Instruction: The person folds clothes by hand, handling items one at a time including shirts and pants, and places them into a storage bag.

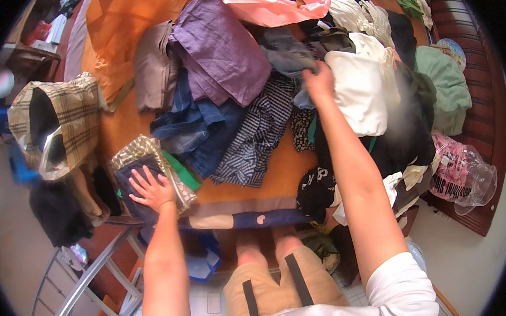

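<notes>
My left hand (153,189) lies flat with fingers spread on a dark navy folded cloth (138,201). That cloth tops a small stack with a striped fabric (142,144) and a green piece (182,171). On the other side, my right hand (320,83) grips a grey-blue garment (287,52), slightly blurred. Directly right of that hand is a white folded garment (360,91). Between my hands lie blue jeans (202,122), a crumpled navy-and-white striped garment (256,135) and a folded purple cloth (223,50). A folded grey-brown garment (154,68) rests beside the purple one.
An orange-covered bed (255,197) holds everything. At the back is a pink plastic bag (269,13); at left, a plaid bag (77,126). Dark and white clothes heap up on the right, near a mint-green garment (444,87) and a clear plastic package (470,178). A metal frame (89,275) stands lower left.
</notes>
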Available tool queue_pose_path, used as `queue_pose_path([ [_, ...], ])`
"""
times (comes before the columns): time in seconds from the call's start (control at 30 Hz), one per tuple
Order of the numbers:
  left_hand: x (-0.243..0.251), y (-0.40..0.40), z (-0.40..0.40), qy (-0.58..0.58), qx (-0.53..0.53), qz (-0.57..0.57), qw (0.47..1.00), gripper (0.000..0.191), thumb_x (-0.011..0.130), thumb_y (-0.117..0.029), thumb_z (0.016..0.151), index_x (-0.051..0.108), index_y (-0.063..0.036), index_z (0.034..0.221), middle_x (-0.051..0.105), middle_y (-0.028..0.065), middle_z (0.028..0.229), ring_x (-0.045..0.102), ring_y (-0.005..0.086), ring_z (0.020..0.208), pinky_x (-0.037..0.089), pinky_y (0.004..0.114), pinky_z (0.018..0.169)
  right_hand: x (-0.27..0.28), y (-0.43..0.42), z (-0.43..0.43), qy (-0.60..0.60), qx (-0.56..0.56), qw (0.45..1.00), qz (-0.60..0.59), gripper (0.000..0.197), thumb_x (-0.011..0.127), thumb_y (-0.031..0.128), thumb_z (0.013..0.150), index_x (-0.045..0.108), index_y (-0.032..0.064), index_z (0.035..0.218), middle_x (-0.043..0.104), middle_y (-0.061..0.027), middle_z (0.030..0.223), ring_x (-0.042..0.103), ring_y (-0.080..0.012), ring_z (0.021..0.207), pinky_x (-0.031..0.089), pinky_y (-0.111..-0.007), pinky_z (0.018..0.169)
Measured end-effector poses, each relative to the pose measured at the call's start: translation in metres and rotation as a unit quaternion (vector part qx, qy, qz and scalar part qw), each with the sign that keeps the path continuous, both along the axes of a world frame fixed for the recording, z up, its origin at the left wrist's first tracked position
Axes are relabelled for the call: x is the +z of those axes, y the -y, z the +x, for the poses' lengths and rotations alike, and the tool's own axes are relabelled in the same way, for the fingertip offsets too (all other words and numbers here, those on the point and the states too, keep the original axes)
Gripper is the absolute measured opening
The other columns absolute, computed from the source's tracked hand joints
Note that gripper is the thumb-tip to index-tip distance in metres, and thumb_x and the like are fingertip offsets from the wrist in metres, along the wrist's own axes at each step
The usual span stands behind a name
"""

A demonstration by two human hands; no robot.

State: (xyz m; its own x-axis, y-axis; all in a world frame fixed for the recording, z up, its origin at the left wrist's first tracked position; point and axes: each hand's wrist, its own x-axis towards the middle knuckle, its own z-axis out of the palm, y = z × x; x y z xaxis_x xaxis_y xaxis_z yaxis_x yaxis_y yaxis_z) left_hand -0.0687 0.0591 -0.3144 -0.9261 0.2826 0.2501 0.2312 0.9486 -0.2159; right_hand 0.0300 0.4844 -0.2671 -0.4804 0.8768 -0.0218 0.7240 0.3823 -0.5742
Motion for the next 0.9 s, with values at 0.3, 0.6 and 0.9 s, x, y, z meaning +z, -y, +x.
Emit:
queue_pose_path([
  [0.3, 0.018, 0.008, -0.001, -0.043, -0.012, 0.013, 0.999, 0.049, 0.043, -0.032, 0.076, 0.038, -0.0245, 0.124, 0.025, 0.0024, 0.137, 0.026, 0.0242, 0.124, 0.016, 0.054, 0.095, 0.169, 0.053, 0.101, -0.518, -0.228, 0.734, -0.375, 0.041, 0.041, 0.027, 0.086, 0.043, 0.0025, 0.118, 0.050, -0.0123, 0.112, 0.050, -0.0260, 0.098, 0.039, -0.036, 0.087],
  [0.6, 0.106, 0.015, 0.003, 0.319, 0.057, 0.068, 0.943, 0.053, 0.042, -0.041, 0.078, 0.036, -0.0176, 0.125, 0.025, 0.0069, 0.133, 0.024, 0.0243, 0.123, 0.018, 0.054, 0.093, 0.247, 0.099, 0.195, -0.505, -0.147, 0.796, -0.300, 0.047, 0.048, 0.031, 0.083, 0.040, 0.0021, 0.119, 0.044, -0.0125, 0.117, 0.044, -0.0255, 0.105, 0.035, -0.034, 0.090],
  [0.9, 0.189, 0.007, 0.138, 0.790, 0.098, 0.545, 0.262, 0.076, 0.048, -0.059, 0.073, 0.031, -0.0057, 0.125, 0.049, 0.0108, 0.115, 0.044, 0.0213, 0.109, 0.035, 0.036, 0.091, 0.301, 0.236, 0.172, -0.365, 0.018, 0.820, -0.440, 0.045, 0.048, 0.030, 0.083, 0.042, 0.0013, 0.117, 0.046, -0.0119, 0.112, 0.046, -0.0238, 0.100, 0.037, -0.033, 0.086],
])
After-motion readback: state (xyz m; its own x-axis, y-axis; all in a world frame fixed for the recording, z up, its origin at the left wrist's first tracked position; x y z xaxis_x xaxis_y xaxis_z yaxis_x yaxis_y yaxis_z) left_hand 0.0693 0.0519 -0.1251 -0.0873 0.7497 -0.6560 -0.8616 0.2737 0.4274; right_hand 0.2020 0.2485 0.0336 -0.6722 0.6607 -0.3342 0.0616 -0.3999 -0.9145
